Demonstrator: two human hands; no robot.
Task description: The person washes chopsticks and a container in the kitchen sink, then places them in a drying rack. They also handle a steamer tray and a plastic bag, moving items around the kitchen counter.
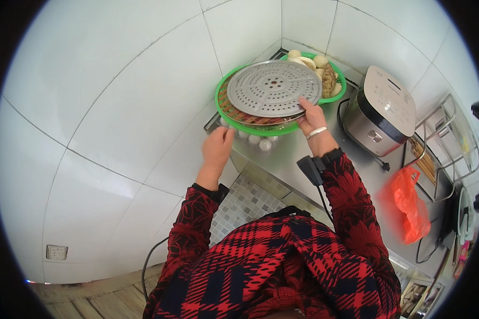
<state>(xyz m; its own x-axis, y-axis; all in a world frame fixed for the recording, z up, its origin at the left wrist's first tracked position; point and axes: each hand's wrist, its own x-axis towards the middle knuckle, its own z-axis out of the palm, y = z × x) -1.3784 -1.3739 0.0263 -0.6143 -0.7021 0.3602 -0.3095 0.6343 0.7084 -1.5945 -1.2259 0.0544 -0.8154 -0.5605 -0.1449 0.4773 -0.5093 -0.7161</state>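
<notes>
A round perforated metal steamer plate [259, 91] lies tilted over a slatted brown rack [235, 109] in a green plastic basket [239, 128]. My right hand [314, 119] grips the plate's near right edge, thumb on top and fingers below. Whether those fingers also touch the rack is hidden. My left hand [216, 148] is by the basket's front left rim with its fingers curled; I cannot tell if it grips the rim. White eggs [254, 139] in a clear carton show under the basket's front edge.
Behind on the right, a second green basket [343, 85] holds root vegetables [329, 79]. A rice cooker [379, 113] stands on the steel counter [287, 159], its plug [385, 166] lying loose. Farther right are a red plastic bag [411, 207], chopsticks [423, 159] and a wire rack [449, 119]. Tiled walls [123, 119] enclose the corner.
</notes>
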